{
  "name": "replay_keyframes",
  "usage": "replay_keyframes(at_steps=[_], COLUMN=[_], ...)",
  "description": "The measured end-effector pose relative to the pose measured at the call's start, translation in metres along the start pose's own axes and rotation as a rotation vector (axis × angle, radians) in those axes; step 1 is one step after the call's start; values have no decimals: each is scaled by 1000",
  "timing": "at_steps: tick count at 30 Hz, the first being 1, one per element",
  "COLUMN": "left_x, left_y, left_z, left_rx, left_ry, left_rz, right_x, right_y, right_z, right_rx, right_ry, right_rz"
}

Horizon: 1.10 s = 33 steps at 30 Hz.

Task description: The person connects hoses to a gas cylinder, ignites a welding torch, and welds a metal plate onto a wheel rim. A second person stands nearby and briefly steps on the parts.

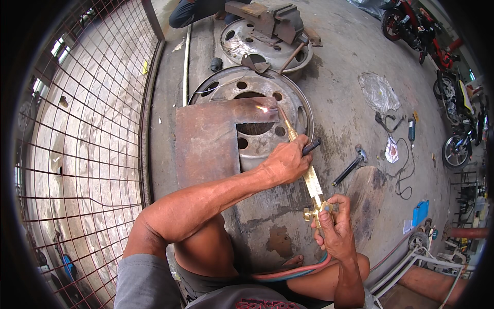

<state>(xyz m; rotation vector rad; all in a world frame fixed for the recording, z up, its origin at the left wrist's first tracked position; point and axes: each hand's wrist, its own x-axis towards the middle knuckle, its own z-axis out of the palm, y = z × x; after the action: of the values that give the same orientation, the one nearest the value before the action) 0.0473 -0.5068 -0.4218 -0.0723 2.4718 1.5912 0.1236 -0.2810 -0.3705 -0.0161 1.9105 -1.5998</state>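
Observation:
A brass cutting torch (312,181) slants up from my lap, its copper tip (283,114) by a rusty steel plate (203,136). A small bright flame (264,108) shows on the plate's upper right arm, just left of the tip. My left hand (288,162) is closed around the torch's front part; a short black rod (311,147) sticks out beside its fingers, partly hidden. At the valve end my right hand (335,226) is closed, fingers about the knobs. The plate, with a rectangular notch at its lower right, lies on a steel wheel rim (288,85).
Beyond stands another wheel rim (234,44) bearing a bench vise (280,23); a person's knee (182,14) is near it. A wire mesh fence (92,129) runs along the left. A hammer (350,167) and a corded tool (411,130) lie right. Hoses (298,269) cross my lap.

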Motion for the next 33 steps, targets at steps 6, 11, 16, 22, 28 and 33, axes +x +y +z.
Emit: replay_keyframes(at_steps=[6, 11, 16, 22, 28, 33], left_x=[0, 0, 0, -2, 0, 0], left_y=[1, -1, -3, 0, -5, -4], left_z=[-1, 0, 0, -3, -1, -3], left_rx=[33, 16, 2, 25, 43, 32], left_ry=[-25, -16, -14, -32, -24, -41], left_rz=[2, 1, 9, 2, 11, -7], right_x=[0, 0, 1, 1, 1, 2], right_y=[-1, 2, 2, 2, 1, 2], right_z=[0, -3, -2, -3, -2, -2], right_rx=[-46, -64, -81, -76, -77, -78], right_ry=[-9, -21, -19, -22, -25, -27], right_rz=[-9, -20, -20, -23, -21, -20])
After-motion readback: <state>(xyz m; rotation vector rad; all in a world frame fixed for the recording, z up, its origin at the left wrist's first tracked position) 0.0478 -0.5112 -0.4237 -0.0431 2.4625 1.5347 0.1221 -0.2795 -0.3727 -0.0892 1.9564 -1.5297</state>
